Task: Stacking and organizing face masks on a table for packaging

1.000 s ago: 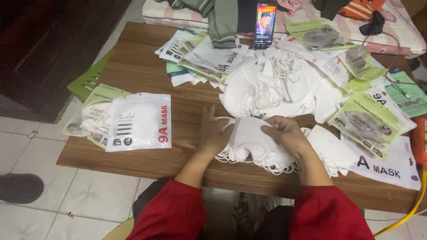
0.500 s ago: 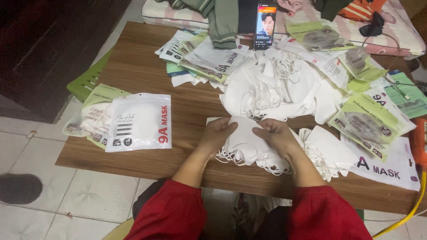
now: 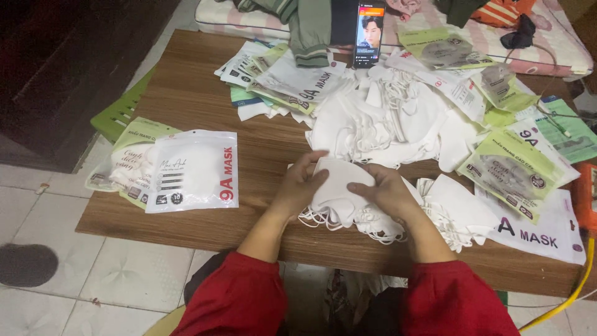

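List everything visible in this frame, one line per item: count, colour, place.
stack of masks: one, white, table's near edge, under both hands
loose mask heap: one, white, table centre
filled pouches: two, white and green, table's left end
empty pouches: many, white and green, far side and right
phone: one, black, upright at far edge, screen lit
table: one, brown wood
cable: one, yellow, lower right
left hand: on the stack
right hand: on the stack
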